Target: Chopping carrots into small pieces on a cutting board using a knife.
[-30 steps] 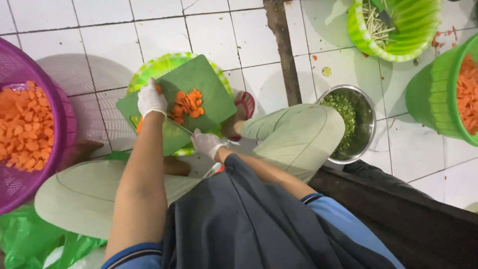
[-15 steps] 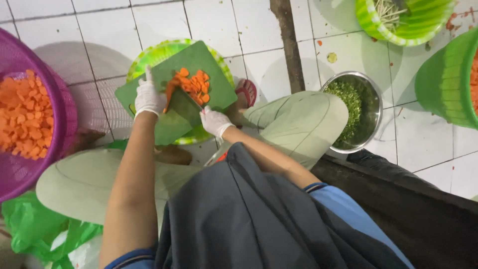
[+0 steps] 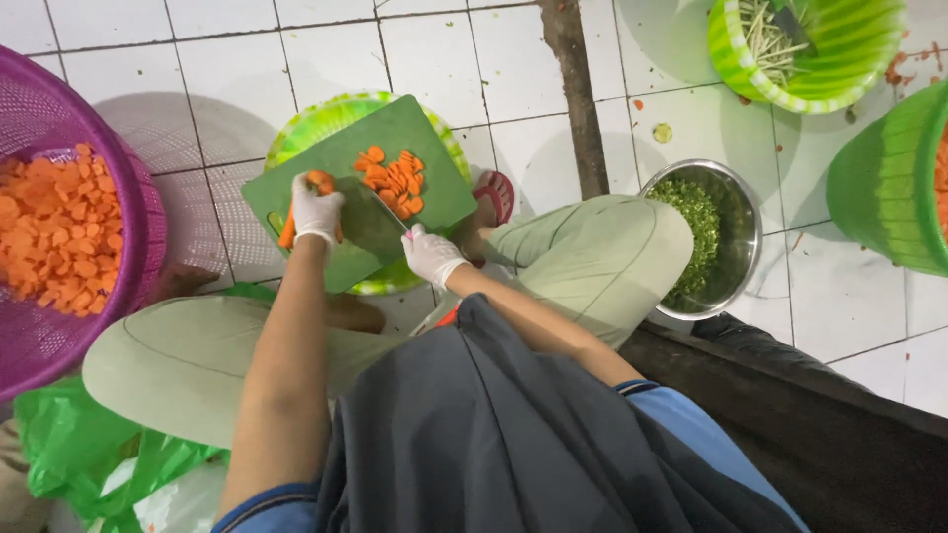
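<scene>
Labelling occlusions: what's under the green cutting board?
The green rectangular cutting board rests on a round green-and-yellow plastic basket; only its rim shows beyond the board's edges. Its contents are covered. On top lie orange carrot slices.

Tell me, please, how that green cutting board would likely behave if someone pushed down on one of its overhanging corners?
The green cutting board rests across a green basket, corners overhanging, so it would probably tip. It looks thin and flat, likely light. The carrot slices lie loose and would probably slide.

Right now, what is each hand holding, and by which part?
Left hand grips a carrot around its middle on the cutting board. Right hand holds a knife by its handle.
</scene>
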